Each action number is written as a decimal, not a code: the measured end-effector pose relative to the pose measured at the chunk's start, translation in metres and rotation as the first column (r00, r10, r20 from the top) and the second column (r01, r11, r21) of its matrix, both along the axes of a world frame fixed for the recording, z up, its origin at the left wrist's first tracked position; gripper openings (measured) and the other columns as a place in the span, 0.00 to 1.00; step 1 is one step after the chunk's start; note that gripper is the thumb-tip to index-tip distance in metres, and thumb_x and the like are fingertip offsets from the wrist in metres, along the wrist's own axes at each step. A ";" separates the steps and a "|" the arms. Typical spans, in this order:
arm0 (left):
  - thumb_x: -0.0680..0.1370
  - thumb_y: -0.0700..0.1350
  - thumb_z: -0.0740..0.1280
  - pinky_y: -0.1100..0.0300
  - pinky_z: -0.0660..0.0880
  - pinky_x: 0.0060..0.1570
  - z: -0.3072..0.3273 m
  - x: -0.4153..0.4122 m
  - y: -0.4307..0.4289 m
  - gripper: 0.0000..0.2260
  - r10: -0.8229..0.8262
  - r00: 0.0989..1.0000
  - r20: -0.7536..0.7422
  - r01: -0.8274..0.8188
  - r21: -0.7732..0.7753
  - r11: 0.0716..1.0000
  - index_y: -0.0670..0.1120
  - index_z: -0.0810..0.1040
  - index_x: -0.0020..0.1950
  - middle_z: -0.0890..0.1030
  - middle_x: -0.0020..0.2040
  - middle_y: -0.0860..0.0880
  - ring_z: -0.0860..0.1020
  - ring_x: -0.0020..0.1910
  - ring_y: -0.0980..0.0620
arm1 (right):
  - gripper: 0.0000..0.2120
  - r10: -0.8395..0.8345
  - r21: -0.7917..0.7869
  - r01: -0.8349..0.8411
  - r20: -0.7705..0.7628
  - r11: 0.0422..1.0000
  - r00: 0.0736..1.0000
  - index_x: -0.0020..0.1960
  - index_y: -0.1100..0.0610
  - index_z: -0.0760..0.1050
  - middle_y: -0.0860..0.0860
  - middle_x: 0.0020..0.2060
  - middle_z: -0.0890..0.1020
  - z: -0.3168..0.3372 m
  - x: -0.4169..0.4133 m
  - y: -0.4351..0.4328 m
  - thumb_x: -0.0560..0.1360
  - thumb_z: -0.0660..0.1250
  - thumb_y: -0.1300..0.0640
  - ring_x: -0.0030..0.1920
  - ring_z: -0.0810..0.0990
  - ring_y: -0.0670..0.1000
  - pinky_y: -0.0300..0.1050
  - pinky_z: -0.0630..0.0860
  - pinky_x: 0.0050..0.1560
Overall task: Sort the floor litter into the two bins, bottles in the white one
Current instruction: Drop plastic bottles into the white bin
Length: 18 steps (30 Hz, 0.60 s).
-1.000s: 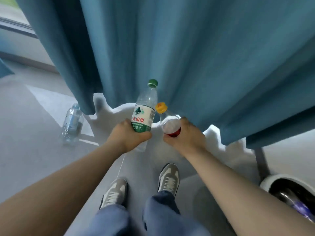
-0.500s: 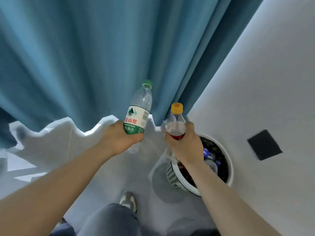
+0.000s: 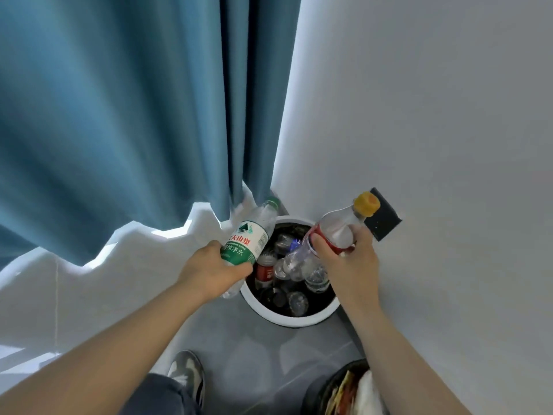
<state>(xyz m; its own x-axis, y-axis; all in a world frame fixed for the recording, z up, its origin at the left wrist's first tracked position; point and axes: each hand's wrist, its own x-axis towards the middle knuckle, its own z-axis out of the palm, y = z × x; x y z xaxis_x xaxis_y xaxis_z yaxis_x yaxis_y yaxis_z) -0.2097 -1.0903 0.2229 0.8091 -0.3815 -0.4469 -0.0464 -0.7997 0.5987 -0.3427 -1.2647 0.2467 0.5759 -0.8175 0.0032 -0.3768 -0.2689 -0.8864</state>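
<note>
Two-handed, grasping green-cap bottle point(image 3: 251, 238) in left hand point(image 3: 211, 272), orange-cap bottle point(image 3: 339, 230) in right hand point(image 3: 348, 263) | swung over to white bin point(image 3: 287, 321) | drop next

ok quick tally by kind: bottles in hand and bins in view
bottles in hand: 2 (green-capped bottle, yellow-capped bottle)
bins: 2 (white bin, dark bin)
total: 4
bottles inside the white bin: too jumbled to count
</note>
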 end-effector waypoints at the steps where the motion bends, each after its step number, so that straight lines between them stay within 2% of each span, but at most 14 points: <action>1: 0.69 0.57 0.72 0.59 0.72 0.40 -0.003 -0.003 -0.006 0.20 -0.003 1.000 0.001 0.003 0.019 1.000 0.46 0.72 0.53 0.78 0.48 0.49 0.77 0.45 0.49 | 0.17 -0.013 -0.007 0.013 0.015 1.000 1.000 0.50 0.44 0.68 0.41 0.42 0.79 0.001 -0.001 -0.005 0.69 0.75 0.47 0.43 0.79 0.40 0.33 0.72 0.40; 5: 0.70 0.57 0.71 0.59 0.70 0.40 -0.015 -0.009 -0.025 0.21 -0.036 0.999 0.018 0.034 0.101 0.994 0.45 0.70 0.54 0.76 0.48 0.48 0.76 0.45 0.48 | 0.19 -0.037 -0.027 0.037 0.026 0.999 0.999 0.52 0.41 0.67 0.39 0.45 0.79 -0.005 -0.003 -0.021 0.69 0.75 0.45 0.45 0.79 0.38 0.32 0.73 0.43; 8: 0.71 0.58 0.71 0.59 0.70 0.41 -0.026 -0.012 -0.036 0.23 -0.051 0.997 0.052 0.042 0.149 0.988 0.44 0.70 0.55 0.75 0.48 0.48 0.75 0.45 0.47 | 0.21 0.001 -0.074 -0.004 -0.049 0.997 0.999 0.56 0.45 0.69 0.41 0.48 0.79 -0.020 -0.006 -0.029 0.68 0.74 0.43 0.48 0.79 0.43 0.40 0.77 0.48; 12: 0.71 0.57 0.71 0.58 0.72 0.42 -0.037 -0.015 -0.046 0.24 -0.053 0.995 0.089 0.035 0.194 0.980 0.43 0.70 0.57 0.76 0.51 0.45 0.76 0.47 0.45 | 0.24 0.039 -0.092 -0.056 -0.176 0.994 0.984 0.57 0.46 0.68 0.43 0.48 0.79 -0.045 -0.010 -0.030 0.66 0.74 0.43 0.48 0.79 0.47 0.50 0.79 0.49; 18: 0.70 0.53 0.73 0.53 0.74 0.54 -0.049 -0.021 -0.048 0.28 -0.124 0.980 0.158 0.094 0.183 0.979 0.41 0.69 0.63 0.70 0.57 0.42 0.75 0.55 0.41 | 0.29 0.070 -0.044 -0.088 -0.310 0.995 0.948 0.61 0.48 0.67 0.46 0.54 0.78 -0.067 -0.015 -0.027 0.65 0.76 0.47 0.51 0.79 0.50 0.46 0.78 0.49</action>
